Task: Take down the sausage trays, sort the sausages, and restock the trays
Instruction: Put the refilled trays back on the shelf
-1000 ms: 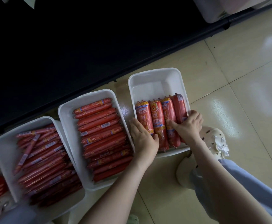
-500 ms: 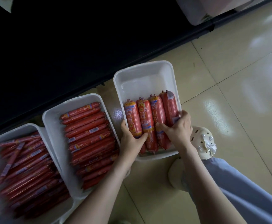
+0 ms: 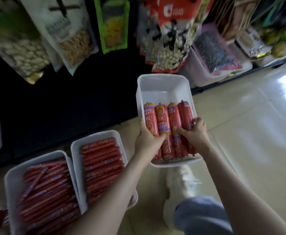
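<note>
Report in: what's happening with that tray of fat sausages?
Left hand gripping white rectangular plastic tray by left wall. Right hand curled over its four thick red sausages. Hanging snack bags just beyond.

Snack bags [image 3: 171,39] blurred, cut by top edge. Left hand [image 3: 147,138] and right hand [image 3: 196,133] cover near parts of sausages [image 3: 162,119]; grip under held tray [image 3: 162,89] unseen. Left tray [image 3: 7,184] runs off bottom edge.

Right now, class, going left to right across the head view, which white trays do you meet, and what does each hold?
Left tray of loosely piled thin sausages → middle tray of neatly stacked thin sausages → right tray with four thick sausages, held by the left hand and right hand.
</note>
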A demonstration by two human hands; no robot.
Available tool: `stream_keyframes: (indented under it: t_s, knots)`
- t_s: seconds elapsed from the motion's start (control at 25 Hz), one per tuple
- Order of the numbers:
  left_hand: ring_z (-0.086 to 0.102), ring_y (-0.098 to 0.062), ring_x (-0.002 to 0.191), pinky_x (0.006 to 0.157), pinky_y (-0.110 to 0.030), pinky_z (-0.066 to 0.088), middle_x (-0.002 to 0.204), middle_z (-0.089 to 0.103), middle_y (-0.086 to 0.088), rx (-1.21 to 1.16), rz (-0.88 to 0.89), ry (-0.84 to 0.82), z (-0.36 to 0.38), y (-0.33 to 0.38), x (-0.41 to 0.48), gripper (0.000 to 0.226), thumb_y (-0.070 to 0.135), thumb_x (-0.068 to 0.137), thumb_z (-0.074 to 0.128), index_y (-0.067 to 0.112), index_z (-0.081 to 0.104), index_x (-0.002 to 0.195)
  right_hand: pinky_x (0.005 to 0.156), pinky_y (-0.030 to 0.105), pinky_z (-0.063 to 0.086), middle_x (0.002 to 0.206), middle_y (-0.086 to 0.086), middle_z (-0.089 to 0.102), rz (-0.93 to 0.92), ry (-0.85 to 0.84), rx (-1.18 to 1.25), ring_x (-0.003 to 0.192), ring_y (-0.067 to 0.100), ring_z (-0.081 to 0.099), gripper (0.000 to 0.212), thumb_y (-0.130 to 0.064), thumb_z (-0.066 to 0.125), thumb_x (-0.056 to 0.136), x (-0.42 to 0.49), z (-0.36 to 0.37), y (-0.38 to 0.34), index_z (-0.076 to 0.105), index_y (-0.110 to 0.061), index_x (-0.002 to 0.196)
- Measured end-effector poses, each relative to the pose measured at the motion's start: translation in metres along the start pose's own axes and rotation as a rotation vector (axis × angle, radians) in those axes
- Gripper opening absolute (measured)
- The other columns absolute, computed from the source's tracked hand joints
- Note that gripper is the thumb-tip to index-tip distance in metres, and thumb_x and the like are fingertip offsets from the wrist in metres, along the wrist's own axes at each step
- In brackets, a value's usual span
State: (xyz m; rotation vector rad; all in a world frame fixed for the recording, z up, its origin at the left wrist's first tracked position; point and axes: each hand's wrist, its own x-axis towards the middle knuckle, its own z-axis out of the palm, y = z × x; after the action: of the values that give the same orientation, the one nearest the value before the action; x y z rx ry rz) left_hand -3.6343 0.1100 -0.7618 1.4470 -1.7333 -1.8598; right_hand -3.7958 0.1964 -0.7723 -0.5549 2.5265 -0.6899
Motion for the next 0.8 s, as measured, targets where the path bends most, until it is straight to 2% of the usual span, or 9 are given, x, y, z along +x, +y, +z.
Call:
stream_keyframes:
  t_s: [0.12,0.32,0.56,0.68,0.8]
  knots:
    - [0.063,-0.015,0.094,0.087,-0.043,0.052,0.107,0.061,0.007,-0.043,-0.065,-0.012,-0.014,0.022,0.018,0.075,0.030,0.070,0.069,0.032,0.027,0.132,0.100,0.050,0.040,0.126,0.010,0.042,0.004,-0.049,-0.055,0.118,0.028,0.045,0.089,-0.056,0.078,0.065,0.022,0.001,-0.033,0.037,-0.010,0.129]
    - [0.062,-0.014,0.094,0.081,-0.038,0.052,0.103,0.060,0.007,-0.123,-0.120,0.057,-0.036,0.003,0.030,0.058,0.021,0.077,0.068,0.033,0.033,0.122,0.099,0.051,0.042,0.126,0.012,0.040,-0.025,-0.163,-0.071,0.118,0.030,0.045,0.091,-0.059,0.076,0.065,0.025,0.044,-0.037,0.035,-0.010,0.130]
    - [0.063,-0.015,0.087,0.077,-0.038,0.054,0.100,0.061,0.004,-0.261,-0.246,0.128,-0.055,-0.025,0.044,0.070,0.015,0.077,0.067,0.026,0.027,0.133,0.099,0.046,0.040,0.128,0.015,0.043,-0.152,-0.188,-0.225,0.119,0.033,0.046,0.097,-0.061,0.074,0.067,0.036,0.076,-0.058,0.031,-0.007,0.135]
    - [0.063,-0.016,0.088,0.076,-0.037,0.052,0.100,0.060,0.003,-0.254,-0.219,0.164,-0.067,-0.021,0.075,0.066,0.014,0.077,0.066,0.027,0.028,0.130,0.100,0.044,0.036,0.128,0.017,0.043,-0.188,-0.172,-0.211,0.122,0.035,0.043,0.095,-0.059,0.075,0.067,0.062,0.092,-0.079,0.031,-0.005,0.133]
    - [0.063,-0.019,0.093,0.086,-0.045,0.051,0.103,0.062,0.002,-0.177,-0.152,0.160,-0.083,-0.015,0.117,0.066,0.013,0.074,0.068,0.028,0.032,0.127,0.104,0.046,0.031,0.134,0.020,0.039,-0.181,-0.139,-0.200,0.126,0.038,0.038,0.102,-0.061,0.073,0.068,0.094,0.110,-0.097,0.026,-0.003,0.138]
